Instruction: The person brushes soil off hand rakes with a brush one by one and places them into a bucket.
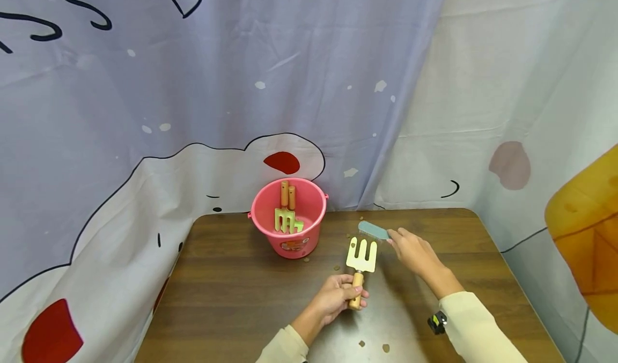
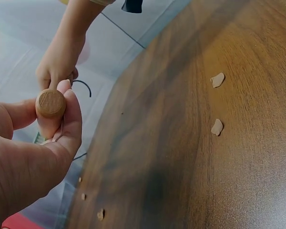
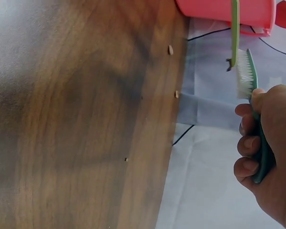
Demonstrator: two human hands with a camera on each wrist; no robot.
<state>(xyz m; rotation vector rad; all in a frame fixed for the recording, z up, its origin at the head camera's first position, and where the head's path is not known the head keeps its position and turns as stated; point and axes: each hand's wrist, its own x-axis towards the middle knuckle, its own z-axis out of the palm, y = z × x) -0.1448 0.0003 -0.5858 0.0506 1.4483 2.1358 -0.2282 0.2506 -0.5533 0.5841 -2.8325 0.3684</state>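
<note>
My left hand (image 1: 336, 297) grips the wooden handle (image 2: 51, 104) of a small garden fork, its pale green tines (image 1: 362, 256) pointing away over the table. A dark speck clings to the tines. My right hand (image 1: 413, 251) holds a blue-green brush (image 1: 373, 230) by its handle. In the right wrist view the brush's white bristles (image 3: 243, 76) face the fork's green edge (image 3: 235, 33), right beside it. Just left of the tools stands a pink bucket (image 1: 314, 234) with two wooden-handled green tools (image 1: 285, 213) inside.
Small brown flakes (image 1: 385, 348) lie scattered on the brown wooden table (image 1: 232, 298), some near the front and others by the bucket. A printed curtain (image 1: 241, 84) hangs close behind the table. At the far right is a yellow-orange shape (image 1: 589, 234).
</note>
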